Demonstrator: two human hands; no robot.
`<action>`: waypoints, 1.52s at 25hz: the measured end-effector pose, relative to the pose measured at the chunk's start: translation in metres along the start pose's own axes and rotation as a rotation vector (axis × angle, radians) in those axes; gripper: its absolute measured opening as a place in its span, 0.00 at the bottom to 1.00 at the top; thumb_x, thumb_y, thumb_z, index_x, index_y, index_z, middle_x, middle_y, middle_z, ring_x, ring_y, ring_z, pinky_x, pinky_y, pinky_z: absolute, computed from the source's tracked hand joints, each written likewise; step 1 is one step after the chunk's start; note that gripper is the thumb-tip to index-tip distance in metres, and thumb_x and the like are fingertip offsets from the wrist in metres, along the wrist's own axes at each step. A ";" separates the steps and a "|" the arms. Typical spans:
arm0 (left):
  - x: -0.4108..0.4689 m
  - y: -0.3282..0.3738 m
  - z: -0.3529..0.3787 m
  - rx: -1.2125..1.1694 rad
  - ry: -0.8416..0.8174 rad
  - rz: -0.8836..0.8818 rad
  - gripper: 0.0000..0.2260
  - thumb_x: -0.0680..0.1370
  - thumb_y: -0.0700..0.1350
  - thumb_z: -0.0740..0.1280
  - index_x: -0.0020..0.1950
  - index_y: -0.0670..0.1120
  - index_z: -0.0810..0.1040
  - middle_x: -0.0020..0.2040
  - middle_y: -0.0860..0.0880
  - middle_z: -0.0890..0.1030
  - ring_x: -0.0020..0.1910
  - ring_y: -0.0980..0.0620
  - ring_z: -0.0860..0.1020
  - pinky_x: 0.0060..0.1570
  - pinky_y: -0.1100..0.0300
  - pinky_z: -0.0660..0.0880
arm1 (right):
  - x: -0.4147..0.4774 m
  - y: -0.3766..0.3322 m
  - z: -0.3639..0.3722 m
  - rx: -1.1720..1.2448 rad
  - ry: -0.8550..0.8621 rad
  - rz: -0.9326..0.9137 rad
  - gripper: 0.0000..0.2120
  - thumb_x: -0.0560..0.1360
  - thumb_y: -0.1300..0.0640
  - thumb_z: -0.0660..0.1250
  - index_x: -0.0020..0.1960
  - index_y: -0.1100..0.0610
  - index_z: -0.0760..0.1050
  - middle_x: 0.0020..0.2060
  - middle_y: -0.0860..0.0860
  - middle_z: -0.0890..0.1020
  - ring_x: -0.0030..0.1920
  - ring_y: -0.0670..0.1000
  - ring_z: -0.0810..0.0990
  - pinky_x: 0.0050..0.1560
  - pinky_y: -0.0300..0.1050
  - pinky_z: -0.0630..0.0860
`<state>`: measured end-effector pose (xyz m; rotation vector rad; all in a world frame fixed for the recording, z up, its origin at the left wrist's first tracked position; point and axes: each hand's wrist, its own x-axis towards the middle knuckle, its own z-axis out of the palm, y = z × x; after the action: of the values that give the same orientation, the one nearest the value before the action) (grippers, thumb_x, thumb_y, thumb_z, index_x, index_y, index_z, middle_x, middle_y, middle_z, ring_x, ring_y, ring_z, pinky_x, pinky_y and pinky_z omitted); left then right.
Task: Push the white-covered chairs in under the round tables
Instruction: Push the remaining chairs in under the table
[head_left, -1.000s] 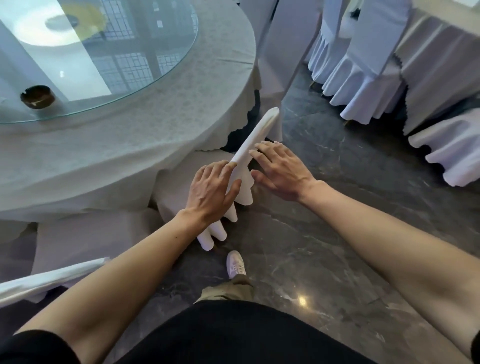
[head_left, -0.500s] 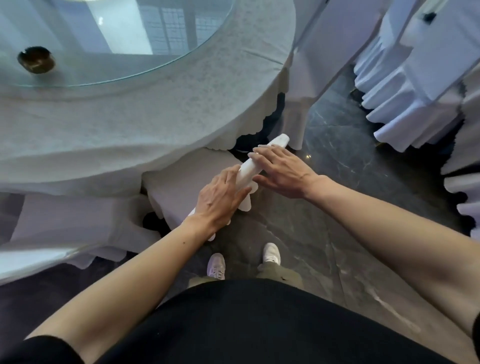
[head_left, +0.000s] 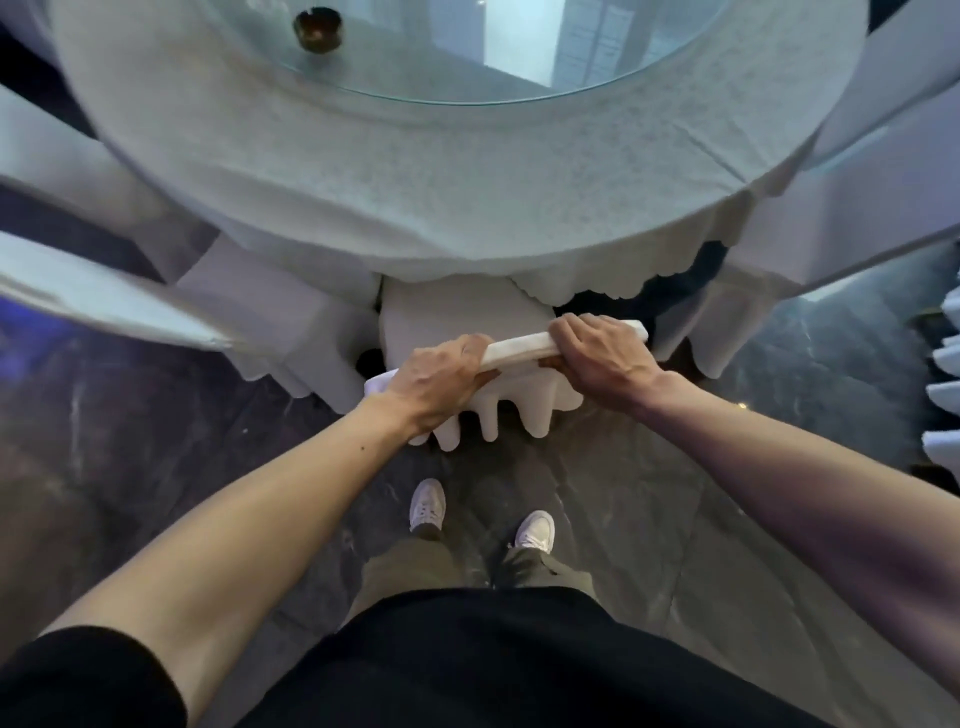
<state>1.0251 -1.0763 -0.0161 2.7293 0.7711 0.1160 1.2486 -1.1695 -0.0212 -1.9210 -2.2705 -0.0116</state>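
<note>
I have both hands on the top rail of the chair (head_left: 519, 351) in front of me: my left hand (head_left: 441, 374) is curled over the rail near its left end, my right hand (head_left: 602, 353) is wrapped over it near the right end, both closed on the covered edge. The chair faces the round bench (head_left: 415, 197); the front of its seat is already tucked under the hanging tablecloth (head_left: 571, 280), the backrest just outside the cloth's scalloped hem.

I judge the frame under the cover to be stiff and fairly light, so it should slide on the polished stone floor (head_left: 675, 519) with a level push. The white cover is soft and loose, with a pleated skirt hanging below my hands, so it may slip or bunch over the frame; gripping through to the rail itself, wide apart as now, looks the best hold. The skirt could catch under the legs.

The only container I see is a small dark bowl (head_left: 317, 30) on the bench's glass top (head_left: 519, 47); I cannot tell what is in it
</note>
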 end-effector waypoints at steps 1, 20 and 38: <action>-0.003 0.000 0.000 0.015 0.005 -0.015 0.16 0.82 0.53 0.58 0.62 0.43 0.70 0.50 0.44 0.79 0.41 0.42 0.78 0.35 0.54 0.66 | -0.001 -0.003 0.001 -0.011 0.025 -0.017 0.20 0.78 0.44 0.53 0.50 0.61 0.71 0.40 0.57 0.78 0.34 0.58 0.77 0.34 0.50 0.71; -0.188 -0.183 -0.057 0.117 -0.027 0.317 0.21 0.79 0.55 0.53 0.55 0.41 0.76 0.44 0.44 0.78 0.38 0.43 0.77 0.37 0.50 0.73 | 0.052 -0.264 0.059 0.030 0.222 -0.051 0.18 0.80 0.43 0.57 0.43 0.58 0.71 0.34 0.53 0.74 0.29 0.55 0.73 0.26 0.45 0.65; -0.230 -0.176 -0.025 -0.479 0.335 -0.512 0.25 0.79 0.62 0.48 0.62 0.48 0.73 0.76 0.44 0.56 0.77 0.50 0.44 0.73 0.52 0.44 | 0.081 -0.317 0.059 0.242 -0.024 -0.025 0.25 0.80 0.38 0.51 0.55 0.60 0.70 0.41 0.54 0.76 0.34 0.56 0.74 0.29 0.52 0.72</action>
<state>0.7380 -1.0473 -0.0460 2.0184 1.3119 0.5696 0.9183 -1.1379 -0.0368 -1.7781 -2.1945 0.2708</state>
